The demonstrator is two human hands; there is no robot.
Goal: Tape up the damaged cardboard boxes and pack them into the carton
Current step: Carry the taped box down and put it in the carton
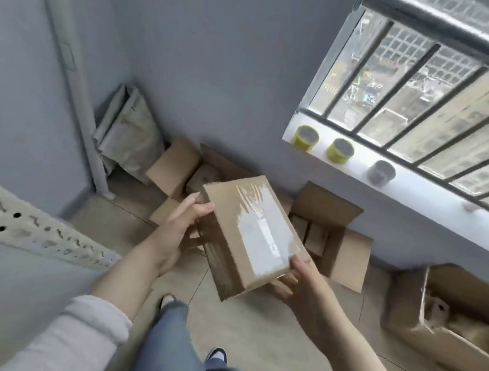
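Observation:
I hold a small brown cardboard box [249, 234] in mid-air, tilted, with clear tape and a white label across its top face. My left hand [181, 224] supports its far left side, thumb at the upper corner. My right hand [299, 280] grips the near right corner, thumb on top and fingers underneath. Below the box, an open carton [175, 168] stands on the floor at the left. A second open carton [337, 244] at the right holds several small boxes.
Three tape rolls sit on the white windowsill: two yellow-green rolls [305, 137] [340, 150] and a dark one [380, 173]. A torn carton [450, 318] lies at the right. Grey bags [130, 135] lean in the corner. A perforated metal rail [34, 228] crosses the left.

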